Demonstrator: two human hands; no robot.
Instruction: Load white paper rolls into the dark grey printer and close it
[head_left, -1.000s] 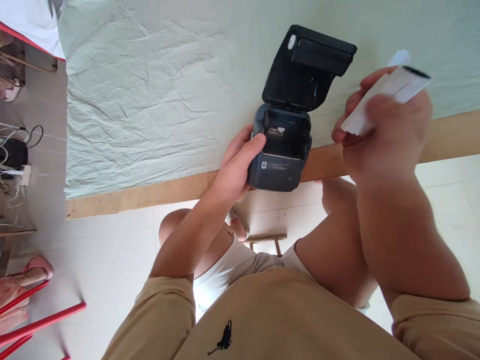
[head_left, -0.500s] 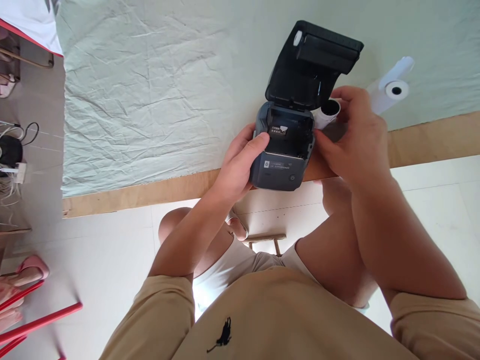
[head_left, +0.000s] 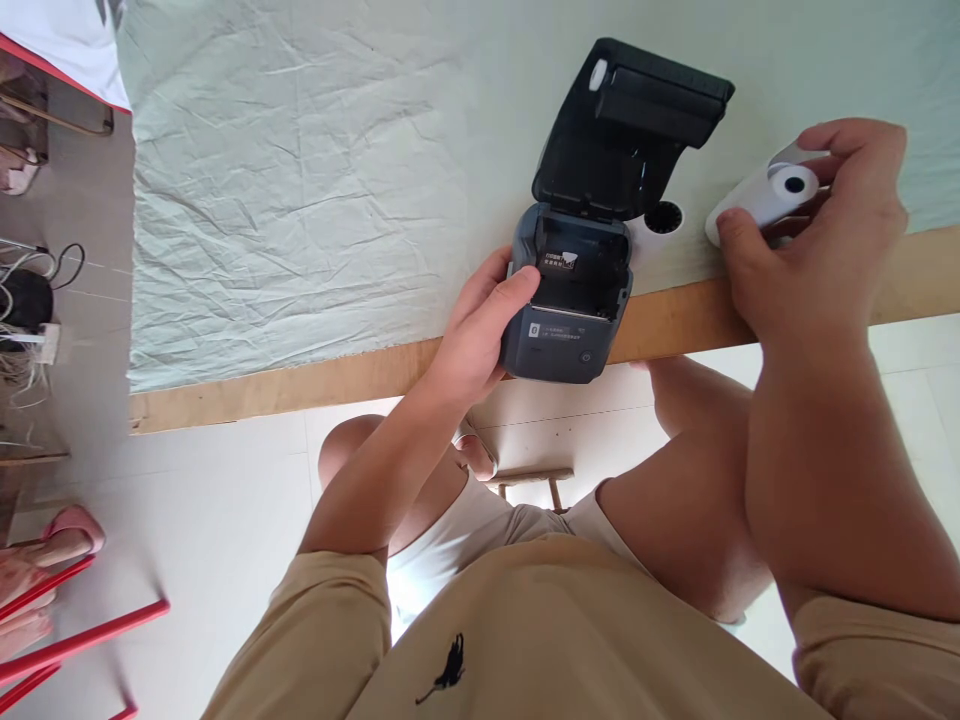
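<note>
My left hand (head_left: pixel 480 325) is closed on the left side of a dark portable label printer (head_left: pixel 559 350), its thumb over the rim. The printer's lid (head_left: pixel 615 130) stands wide open, and its inner bay shows a small printed label and no roll. Just right of the printer, a white roll with a wide dark core (head_left: pixel 661 220) is on the cloth, partly hidden by the printer. My right hand (head_left: pixel 825 230) is closed around a thin white paper roll (head_left: pixel 765 195) with a small core, thumb on the near side and fingers behind it.
A pale green cloth (head_left: pixel 300 190) covers the table, whose bare wooden edge (head_left: pixel 285 390) runs along my side. Cables and a black device (head_left: pixel 26 300) are at far left. Red stool legs (head_left: pixel 90 640) and another person's foot in a pink slipper (head_left: pixel 75 530) show at lower left.
My right hand has left the wide-core roll beside the printer and moved right, onto the thin paper roll. The left hand and printer have barely moved.
</note>
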